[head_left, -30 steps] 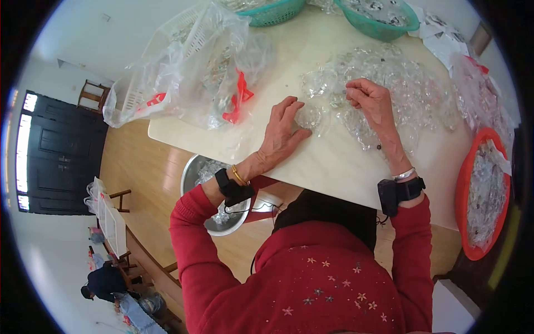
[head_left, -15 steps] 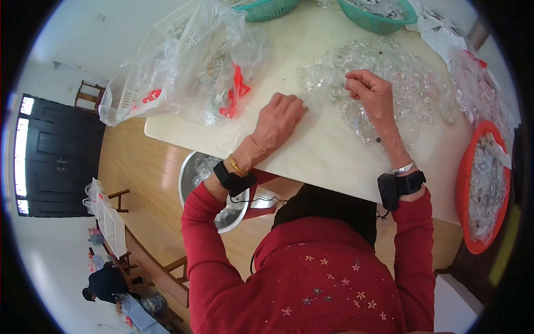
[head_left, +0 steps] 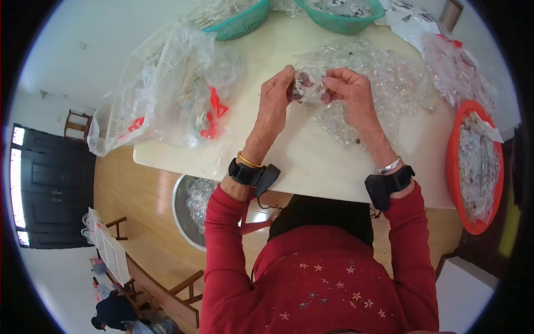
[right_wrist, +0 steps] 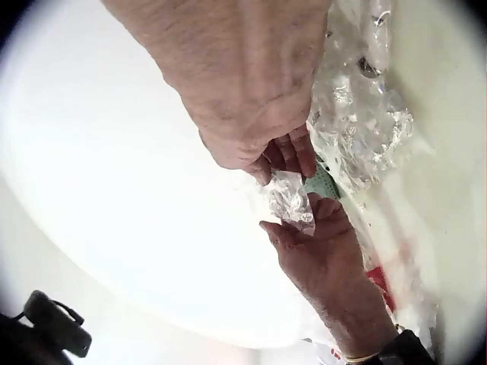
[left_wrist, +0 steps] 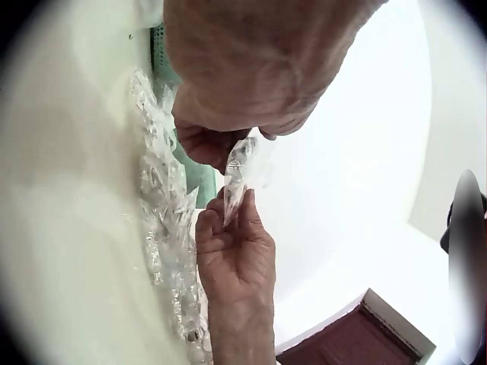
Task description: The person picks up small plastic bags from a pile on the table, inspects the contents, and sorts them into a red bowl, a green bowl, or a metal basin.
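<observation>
Both hands hold a small clear plastic packet [head_left: 309,83] between them, raised over the table. My left hand [head_left: 275,100] grips its left side, and my right hand [head_left: 355,94] pinches the opposite side between thumb and fingers. Seen from the left wrist, the packet [left_wrist: 237,175] stands nearly edge-on with small shiny contents. In the right wrist view the packet [right_wrist: 292,201] is crinkled and see-through; what it contains is too blurred to name. A spread pile of similar clear packets [head_left: 397,83] lies beyond and beside the right hand.
Left on the table [head_left: 267,150] sits a clear bag with red handles [head_left: 189,78] around a white basket. Green baskets [head_left: 239,23] stand at the back. An orange-red basin [head_left: 453,167] of packets is at right; a metal bowl [head_left: 179,214] sits below the left edge.
My left hand has risen from the tabletop to meet the right hand, and the packet is now between both. The right hand has shifted slightly left. The head view has turned a little.
</observation>
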`<state>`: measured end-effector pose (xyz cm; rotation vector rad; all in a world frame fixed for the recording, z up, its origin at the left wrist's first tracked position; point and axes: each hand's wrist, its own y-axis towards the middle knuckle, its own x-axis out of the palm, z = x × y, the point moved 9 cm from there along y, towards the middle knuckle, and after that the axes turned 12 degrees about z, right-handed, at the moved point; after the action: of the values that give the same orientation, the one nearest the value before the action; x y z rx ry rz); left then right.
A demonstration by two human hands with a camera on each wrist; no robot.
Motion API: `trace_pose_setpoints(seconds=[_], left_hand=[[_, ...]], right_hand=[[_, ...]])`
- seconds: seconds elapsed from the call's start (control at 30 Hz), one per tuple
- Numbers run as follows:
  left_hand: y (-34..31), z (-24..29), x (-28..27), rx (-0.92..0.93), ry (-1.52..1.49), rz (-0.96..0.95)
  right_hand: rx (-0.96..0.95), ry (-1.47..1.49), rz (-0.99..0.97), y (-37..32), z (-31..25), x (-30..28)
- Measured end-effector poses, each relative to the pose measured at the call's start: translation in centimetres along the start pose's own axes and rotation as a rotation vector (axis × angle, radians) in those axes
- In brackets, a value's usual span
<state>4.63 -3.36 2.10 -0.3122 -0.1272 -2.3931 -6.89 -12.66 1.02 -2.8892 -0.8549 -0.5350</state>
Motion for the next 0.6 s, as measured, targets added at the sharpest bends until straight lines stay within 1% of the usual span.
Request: trace_pose_setpoints(seconds=[0.1, 0.13, 0.23, 0.37, 0.47, 0.53, 0.6], left_hand=[[0.7, -0.9, 0.8, -0.075, -0.076, 0.03], [0.8, -1.0, 0.9, -0.076, -0.079, 0.027], [0.9, -0.8, 1.7, -0.01, 0.059, -0.061], [1.5, -1.9, 1.2, -0.054, 0.093, -0.068], [1.4, -1.4, 1.3, -0.043, 0.074, -0.064], [1.4, -1.4, 1.2, -0.039, 0.065, -0.06], [1.5, -1.7, 1.1, -0.048, -0.01, -0.042]], right_hand=[[-0.013, 0.009, 0.065, 0.6, -0.2, -0.9], [-0.018, 0.014, 0.078, 0.6, -0.3, -1.1], [-0.022, 0.022, 0.106, 0.6, -0.3, -1.5], [-0.031, -0.077, 0.128, 0.7, -0.4, -2.0], [-0.091, -0.097, 0.192, 0.7, -1.1, -2.7], [-0.099, -0.102, 0.203, 0.9, -1.2, -2.8], [-0.123, -0.104, 0.224, 1.0, -1.4, -2.8]])
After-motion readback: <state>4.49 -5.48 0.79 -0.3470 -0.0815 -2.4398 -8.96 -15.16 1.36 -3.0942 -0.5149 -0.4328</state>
